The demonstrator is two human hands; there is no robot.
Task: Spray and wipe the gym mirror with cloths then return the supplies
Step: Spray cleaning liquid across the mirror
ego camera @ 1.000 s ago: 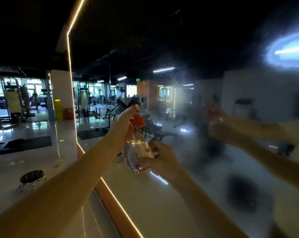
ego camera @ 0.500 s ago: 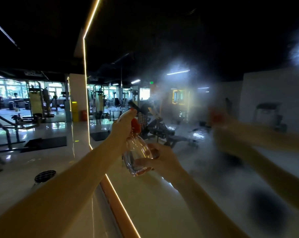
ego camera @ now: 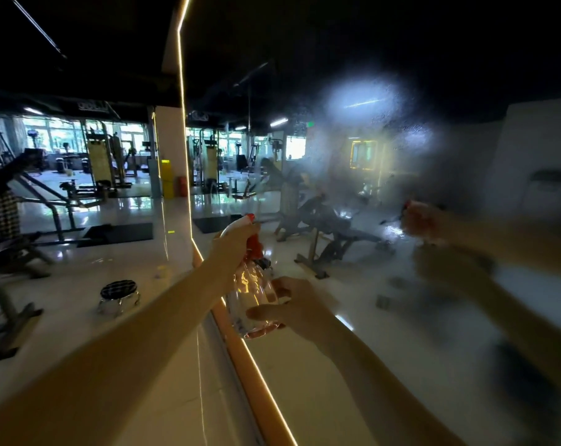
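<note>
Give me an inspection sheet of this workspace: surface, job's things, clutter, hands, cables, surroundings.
Surface: mirror fogged with spray mist across its middle and right; lit strip along its left edge.
Job's things: clear spray bottle with red trigger head, held upright and aimed at the mirror; no cloth seen.
Clutter: nothing seen.
Hands: left hand grips the bottle's neck at the trigger; right hand holds the bottle's body.
Cables: nothing seen.
Surroundings: glossy pale floor, black round stool left of the mirror, black mat, gym machines and bright windows behind.
</note>
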